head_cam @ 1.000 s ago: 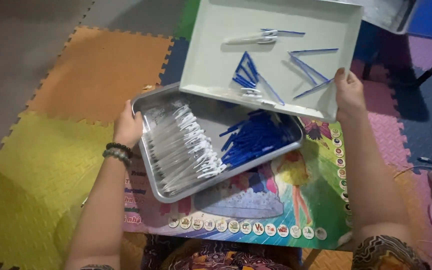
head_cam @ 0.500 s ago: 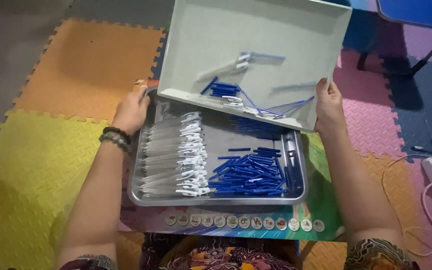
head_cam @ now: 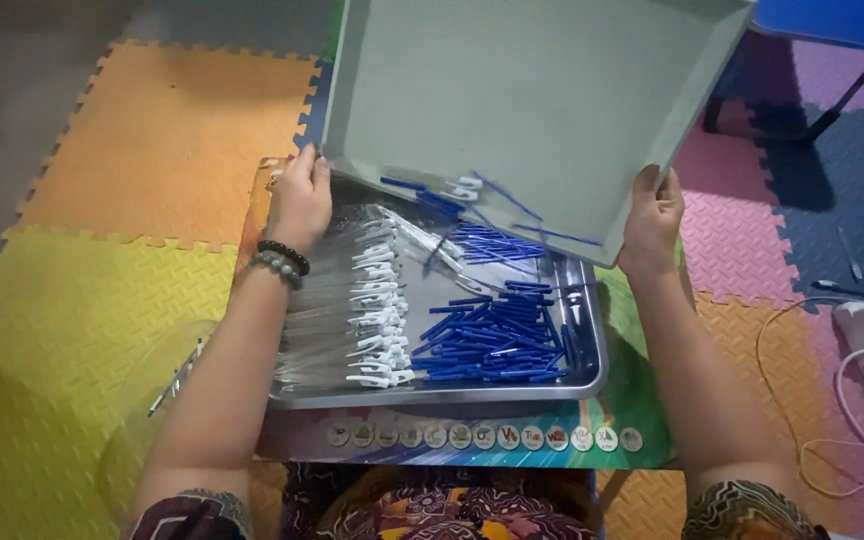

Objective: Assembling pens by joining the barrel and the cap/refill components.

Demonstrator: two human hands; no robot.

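The person tips a grey tray [head_cam: 522, 100] up over a shiny metal tray [head_cam: 572, 385]. The left hand [head_cam: 299, 200] and right hand [head_cam: 652, 220] each curl tight around a bottom corner of the grey tray. Blue sticks [head_cam: 497, 335] slide from it down into the metal tray, beside the clear tubes [head_cam: 352, 300]. Best to tip slowly, keeping its low edge over the metal tray
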